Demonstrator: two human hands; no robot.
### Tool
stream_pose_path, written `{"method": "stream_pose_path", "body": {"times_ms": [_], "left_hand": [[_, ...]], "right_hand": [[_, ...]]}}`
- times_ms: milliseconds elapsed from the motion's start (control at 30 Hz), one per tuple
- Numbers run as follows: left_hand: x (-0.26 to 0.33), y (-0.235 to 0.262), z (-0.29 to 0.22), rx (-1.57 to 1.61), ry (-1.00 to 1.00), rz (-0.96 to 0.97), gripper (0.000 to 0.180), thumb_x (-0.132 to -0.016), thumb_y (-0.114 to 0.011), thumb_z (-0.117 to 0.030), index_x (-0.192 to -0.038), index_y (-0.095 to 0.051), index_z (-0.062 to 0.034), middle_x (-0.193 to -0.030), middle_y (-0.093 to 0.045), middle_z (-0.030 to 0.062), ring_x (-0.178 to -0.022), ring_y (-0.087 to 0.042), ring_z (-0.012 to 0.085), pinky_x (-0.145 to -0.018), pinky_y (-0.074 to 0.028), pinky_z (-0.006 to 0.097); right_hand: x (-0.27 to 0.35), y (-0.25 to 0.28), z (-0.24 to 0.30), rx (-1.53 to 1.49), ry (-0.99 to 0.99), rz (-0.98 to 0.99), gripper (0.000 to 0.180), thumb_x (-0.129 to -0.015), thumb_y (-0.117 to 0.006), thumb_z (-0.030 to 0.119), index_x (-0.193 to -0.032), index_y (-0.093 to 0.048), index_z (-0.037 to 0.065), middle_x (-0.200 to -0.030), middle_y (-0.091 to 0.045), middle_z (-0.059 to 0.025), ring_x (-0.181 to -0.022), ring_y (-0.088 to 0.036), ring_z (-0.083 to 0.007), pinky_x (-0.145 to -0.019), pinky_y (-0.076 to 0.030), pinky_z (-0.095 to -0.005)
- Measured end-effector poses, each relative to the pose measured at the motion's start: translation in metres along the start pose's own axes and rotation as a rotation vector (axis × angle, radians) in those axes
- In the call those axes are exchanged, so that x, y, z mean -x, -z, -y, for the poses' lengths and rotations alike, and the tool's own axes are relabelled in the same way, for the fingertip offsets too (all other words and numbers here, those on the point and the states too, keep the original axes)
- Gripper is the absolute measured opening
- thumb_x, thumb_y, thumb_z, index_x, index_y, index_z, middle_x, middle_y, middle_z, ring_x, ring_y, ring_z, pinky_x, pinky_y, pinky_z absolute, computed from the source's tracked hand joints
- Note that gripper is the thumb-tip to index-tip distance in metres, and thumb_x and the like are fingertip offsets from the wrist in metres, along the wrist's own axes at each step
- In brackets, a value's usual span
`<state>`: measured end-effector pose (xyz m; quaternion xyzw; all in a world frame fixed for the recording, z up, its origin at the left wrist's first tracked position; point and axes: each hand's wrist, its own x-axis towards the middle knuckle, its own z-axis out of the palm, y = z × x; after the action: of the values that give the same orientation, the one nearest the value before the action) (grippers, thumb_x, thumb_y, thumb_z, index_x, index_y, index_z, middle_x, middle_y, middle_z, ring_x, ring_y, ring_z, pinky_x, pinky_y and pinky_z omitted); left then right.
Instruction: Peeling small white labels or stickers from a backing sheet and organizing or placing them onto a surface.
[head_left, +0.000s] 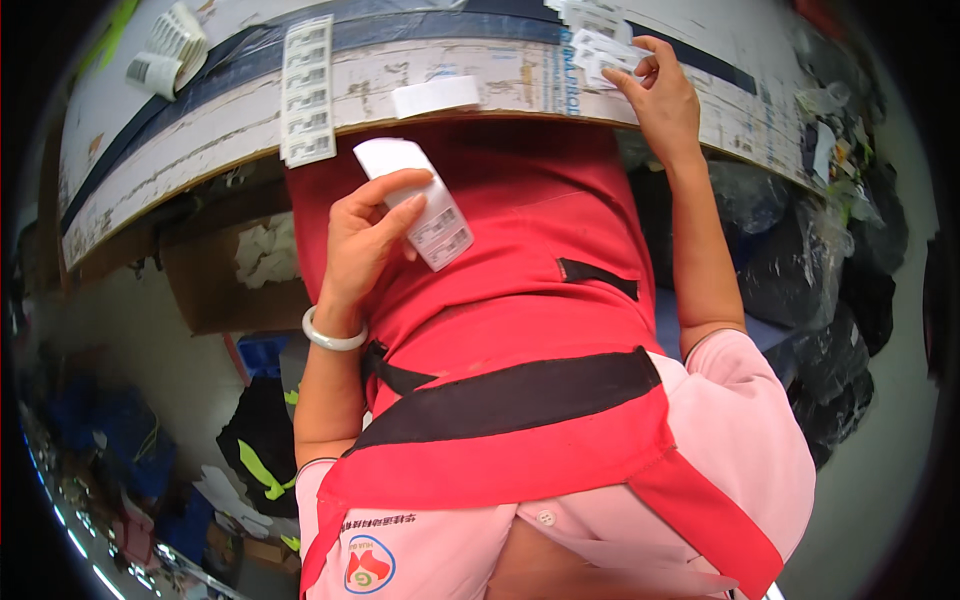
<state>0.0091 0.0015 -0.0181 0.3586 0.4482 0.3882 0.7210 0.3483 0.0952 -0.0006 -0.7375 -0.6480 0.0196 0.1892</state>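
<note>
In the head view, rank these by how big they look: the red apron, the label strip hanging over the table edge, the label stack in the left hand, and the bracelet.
1. red apron, by far the largest.
2. label strip.
3. label stack in the left hand; it sits nearer the camera, so its rank against the strip is unsure.
4. bracelet.

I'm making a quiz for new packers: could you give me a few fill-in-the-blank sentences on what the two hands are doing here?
1. The left hand holds a strip of white ____ over the red apron.
2. The right hand touches labels lying on the ____.
3. The left wrist wears a pale ____.
4. A long label strip hangs over the table's ____.

Missing words: labels; table; bangle; edge
</note>
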Motion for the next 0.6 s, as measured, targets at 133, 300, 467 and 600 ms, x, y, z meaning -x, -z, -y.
{"method": "stream_pose_path", "body": {"times_ms": [133, 300, 467, 600], "left_hand": [[-0.002, 0.001, 0.003, -0.006, -0.071, 0.014, 0.020, -0.091, -0.063, -0.008, -0.108, -0.068, 0.0003, -0.087, -0.068, 0.0049, -0.065, -0.057, 0.0052, -0.053, -0.046, 0.018], [-0.003, 0.001, 0.003, -0.014, -0.135, -0.017, 0.022, -0.091, -0.062, -0.009, -0.110, -0.067, 0.0024, -0.091, -0.068, 0.0055, -0.072, -0.059, 0.0066, -0.059, -0.048, 0.019], [0.003, 0.010, 0.003, -0.144, -0.015, 0.044, 0.023, -0.088, -0.067, -0.009, -0.107, -0.068, 0.0040, -0.087, -0.068, 0.0049, -0.073, -0.059, 0.0067, -0.062, -0.049, 0.020], [0.003, 0.009, 0.002, -0.108, -0.007, 0.054, 0.020, -0.088, -0.067, -0.008, -0.104, -0.069, 0.0041, -0.084, -0.068, 0.0042, -0.069, -0.059, 0.0066, -0.061, -0.049, 0.020]], "right_hand": [[0.051, -0.001, 0.077, -0.870, 0.143, 0.681, 0.023, -0.086, -0.069, 0.021, -0.097, -0.065, 0.001, -0.074, -0.062, -0.0033, -0.067, -0.058, -0.0101, -0.063, -0.047, -0.0273], [0.081, -0.015, 0.115, -1.112, -0.140, 1.178, 0.017, -0.089, -0.066, 0.016, -0.092, -0.065, -0.001, -0.077, -0.063, -0.0025, -0.064, -0.058, -0.0065, -0.055, -0.048, -0.0209], [0.076, -0.015, 0.126, -1.143, -0.168, 1.063, 0.013, -0.090, -0.065, 0.015, -0.092, -0.065, 0.002, -0.080, -0.063, -0.0010, -0.069, -0.057, -0.0051, -0.058, -0.048, -0.0194], [0.074, -0.021, 0.127, -1.084, 0.121, 0.822, 0.009, -0.089, -0.065, 0.010, -0.091, -0.066, 0.001, -0.082, -0.062, -0.0001, -0.078, -0.057, -0.0066, -0.071, -0.048, -0.0216]]}}
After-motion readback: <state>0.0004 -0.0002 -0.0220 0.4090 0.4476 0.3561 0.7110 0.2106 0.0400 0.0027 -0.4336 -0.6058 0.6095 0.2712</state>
